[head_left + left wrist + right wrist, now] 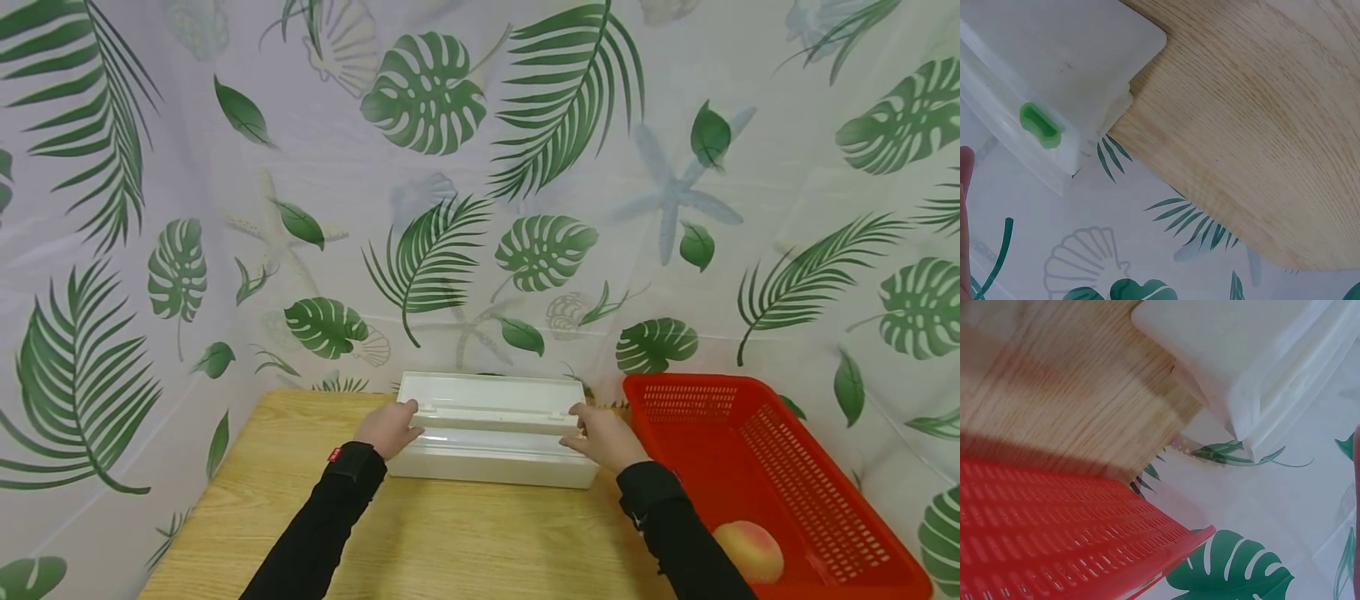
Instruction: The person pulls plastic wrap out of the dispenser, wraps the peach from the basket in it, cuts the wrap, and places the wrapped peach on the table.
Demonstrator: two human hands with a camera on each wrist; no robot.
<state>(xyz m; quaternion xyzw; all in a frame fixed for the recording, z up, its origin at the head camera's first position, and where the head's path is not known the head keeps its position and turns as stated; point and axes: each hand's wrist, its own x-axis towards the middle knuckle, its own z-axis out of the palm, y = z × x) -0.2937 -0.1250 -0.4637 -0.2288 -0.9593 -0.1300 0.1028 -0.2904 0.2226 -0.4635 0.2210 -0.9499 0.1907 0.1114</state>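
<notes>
A white translucent plastic box (pixel 491 454) stands at the back of the wooden table (pixel 450 542). Its lid (pixel 487 393) is lifted at the front and tilts up toward the wall. My left hand (pixel 408 417) holds the lid's front edge at the left end, thumb on top. My right hand (pixel 577 421) pinches the same edge at the right end. The left wrist view shows the box's end (pixel 1054 69) with a green latch (pixel 1040 125). In the right wrist view the other end of the box (pixel 1241 356) shows beside the red basket (pixel 1054 531).
A red perforated basket (pixel 757 450) sits right of the box and holds a peach (pixel 748 550). A leaf-patterned curtain (pixel 480 208) hangs close behind the table and along its left side. Bare wood lies in front of the box.
</notes>
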